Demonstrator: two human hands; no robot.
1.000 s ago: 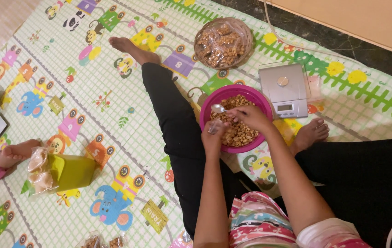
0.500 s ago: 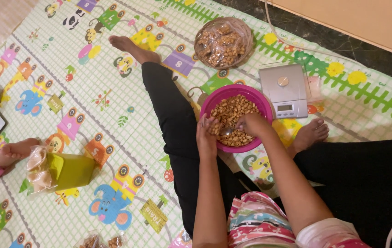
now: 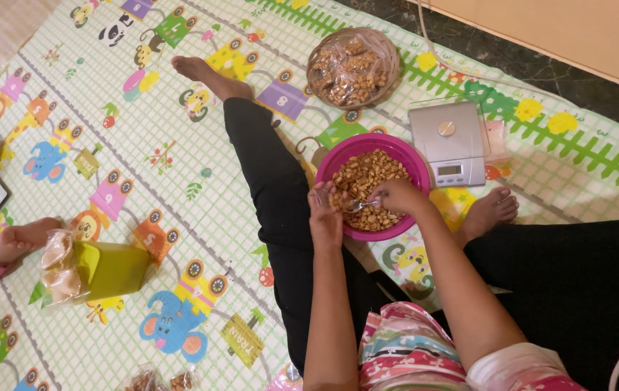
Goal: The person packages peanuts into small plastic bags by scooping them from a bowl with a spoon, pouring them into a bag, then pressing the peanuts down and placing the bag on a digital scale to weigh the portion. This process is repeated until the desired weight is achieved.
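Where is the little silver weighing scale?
In the head view, the silver scale sits on the play mat, upper right, just right of the pink bowl of nuts.

Right hand (image 3: 395,195) dips a spoon (image 3: 361,205) into the pink bowl (image 3: 416,163), left hand (image 3: 325,213) perhaps holding a bag.

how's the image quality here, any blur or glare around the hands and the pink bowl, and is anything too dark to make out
Head view: even indoor light, soft shadows, no strong glare. The pink bowl of nuts is fairly sharp; the right hand with the spoon and the left hand are slightly soft. The black trousers lose detail in darkness. The scale has only a mild sheen.
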